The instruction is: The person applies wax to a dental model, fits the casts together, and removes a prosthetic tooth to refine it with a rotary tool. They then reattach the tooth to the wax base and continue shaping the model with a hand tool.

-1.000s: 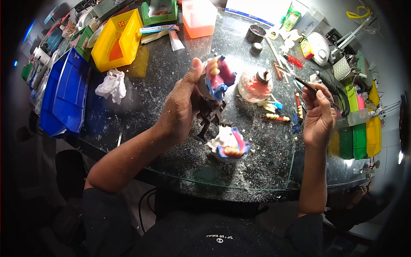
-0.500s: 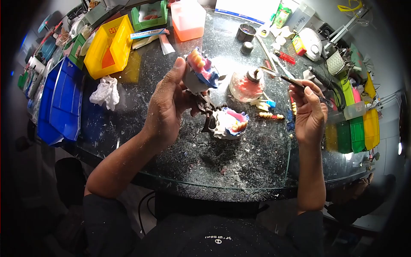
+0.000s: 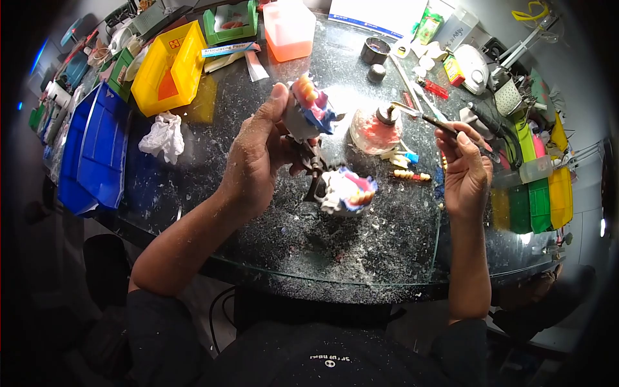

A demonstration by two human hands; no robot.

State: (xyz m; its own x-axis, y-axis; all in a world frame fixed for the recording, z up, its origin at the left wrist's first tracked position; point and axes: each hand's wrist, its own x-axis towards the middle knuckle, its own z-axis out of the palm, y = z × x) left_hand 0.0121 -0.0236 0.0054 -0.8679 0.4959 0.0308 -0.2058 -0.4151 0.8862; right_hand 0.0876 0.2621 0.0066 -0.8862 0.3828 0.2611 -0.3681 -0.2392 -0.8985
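Note:
My left hand (image 3: 255,151) is wrapped round a dark metal dental articulator (image 3: 314,161), held open above the bench. Its upper plaster cast (image 3: 299,121) carries pink wax, blue edging and artificial teeth. Below hangs the lower cast (image 3: 338,197), also with pink wax and teeth, slightly blurred. Between the fingers of my right hand (image 3: 465,161) is a dark-handled wax knife (image 3: 441,122). The knife's blade points left, close to the wick of a glass spirit lamp (image 3: 377,137) with pinkish material on it; no flame can be made out.
Strips of artificial teeth (image 3: 411,175) lie beside the lamp. At left are a blue bin (image 3: 93,151), a yellow bin (image 3: 145,87) and crumpled tissue (image 3: 162,137). Behind stand a container of pink liquid (image 3: 289,35) and a small dark pot (image 3: 373,50). White dust covers the bench front (image 3: 348,264).
The view has shifted slightly, so bench items appear farther right. The articulator's lower cast has moved a little downward. My right hand and the wax knife have come slightly left relative to the lamp.

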